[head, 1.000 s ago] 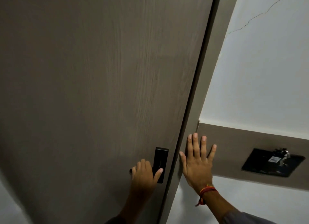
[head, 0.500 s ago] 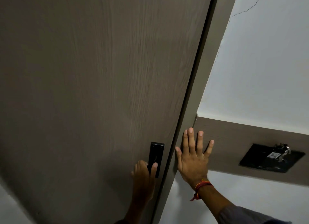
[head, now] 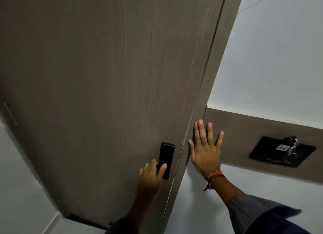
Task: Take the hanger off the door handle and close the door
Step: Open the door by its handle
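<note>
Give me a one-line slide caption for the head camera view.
Left hand on the black door handle, right hand flat against the frame.

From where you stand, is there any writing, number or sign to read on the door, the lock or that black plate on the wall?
None can be read.
Sticker on the black wall plate: printed, too blurred to read.
Black lock plate on the door: small marks only, no legible text.

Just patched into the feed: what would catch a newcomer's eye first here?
A large grey-brown door fills most of the view. Low on it, the left hand grips the black handle, while the right hand lies flat with fingers spread on the door frame. Further right, a black wall plate holds keys.
</note>
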A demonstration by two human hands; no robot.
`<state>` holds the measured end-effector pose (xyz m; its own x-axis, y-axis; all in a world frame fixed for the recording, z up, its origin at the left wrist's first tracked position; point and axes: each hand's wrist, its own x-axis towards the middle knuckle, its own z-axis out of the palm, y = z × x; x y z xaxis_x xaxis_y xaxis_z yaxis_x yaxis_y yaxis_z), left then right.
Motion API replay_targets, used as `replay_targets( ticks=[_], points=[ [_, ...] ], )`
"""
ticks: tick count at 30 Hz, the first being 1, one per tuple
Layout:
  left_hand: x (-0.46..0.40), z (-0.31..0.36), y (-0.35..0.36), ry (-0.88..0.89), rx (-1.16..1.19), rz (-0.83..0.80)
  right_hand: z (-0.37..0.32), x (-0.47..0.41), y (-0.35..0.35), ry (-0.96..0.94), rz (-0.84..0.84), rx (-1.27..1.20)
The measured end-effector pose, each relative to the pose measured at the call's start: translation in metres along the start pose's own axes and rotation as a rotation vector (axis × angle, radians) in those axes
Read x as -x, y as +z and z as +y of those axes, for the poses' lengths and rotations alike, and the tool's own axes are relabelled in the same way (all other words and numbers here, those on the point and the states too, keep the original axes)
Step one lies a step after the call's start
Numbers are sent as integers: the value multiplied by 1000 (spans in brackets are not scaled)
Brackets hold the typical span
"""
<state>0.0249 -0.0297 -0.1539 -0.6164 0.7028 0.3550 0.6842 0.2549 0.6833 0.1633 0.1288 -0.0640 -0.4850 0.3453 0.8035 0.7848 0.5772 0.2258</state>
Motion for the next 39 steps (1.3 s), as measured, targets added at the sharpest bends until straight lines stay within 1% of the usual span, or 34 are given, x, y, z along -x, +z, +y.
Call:
replay_targets(
  ticks=[1,5,9,15,19,23,28,30,33,39],
  points=[
    [1,-3,-4,19,-42,-9,0,0,-2,-2,-7,-9],
    [0,-8,-34,123,-280,-130,5,7,-9,-32,-55,-41],
    [10,7,-60,167,-410,-146,10,5,-19,-58,-86,-68],
    [21,24,-83,189,-635,-123,15,5,-32,-89,-140,-135],
    [39,34,-87,149,-739,-65,18,5,-39,-116,-153,-202],
    [59,52,-86,103,-854,-44,23,7,-47,-131,-186,-265],
    [87,80,-75,1,-963,-38,31,12,-59,-142,-241,-312],
    [99,87,-73,-66,-1003,-32,34,14,-64,-160,-264,-328],
    [114,92,-73,-172,-1029,-32,37,14,-70,-158,-289,-365],
    [132,94,-78,-307,-1035,-27,36,12,-78,-136,-293,-416]
  ],
)
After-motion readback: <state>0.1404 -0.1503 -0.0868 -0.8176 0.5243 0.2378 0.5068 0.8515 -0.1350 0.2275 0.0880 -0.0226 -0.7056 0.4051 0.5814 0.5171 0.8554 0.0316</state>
